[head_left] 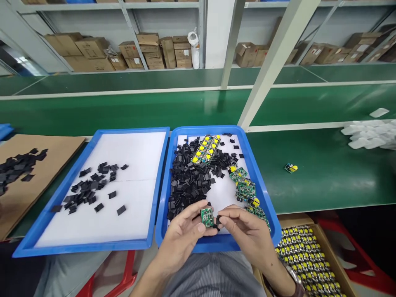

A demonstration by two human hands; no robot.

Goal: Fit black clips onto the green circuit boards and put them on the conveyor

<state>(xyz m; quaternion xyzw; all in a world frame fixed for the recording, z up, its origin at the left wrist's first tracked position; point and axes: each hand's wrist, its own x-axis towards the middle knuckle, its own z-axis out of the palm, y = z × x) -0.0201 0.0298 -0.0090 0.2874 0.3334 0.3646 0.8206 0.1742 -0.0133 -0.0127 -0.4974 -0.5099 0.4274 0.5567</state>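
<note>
Over the front of the right blue tray (216,246), my left hand (187,229) holds a small green circuit board (207,217) between thumb and fingers, its component side facing up. Close beside it, my right hand (247,231) pinches a small black piece (218,220) between thumb and forefinger. A heap of flat black pieces (188,177) fills the tray's left part. A panel of boards with yellow parts (206,149) lies on top of that heap. More green boards (246,189) are strewn along the tray's right side.
A second blue tray (93,249) at left holds scattered black pieces (86,192); cardboard (58,150) with more lies beyond it. One board (291,168) rests on the green bench (309,189), near white plastic pieces (371,134). A box of yellow-topped boards (306,255) stands below right. A slanted post (272,62) rises behind.
</note>
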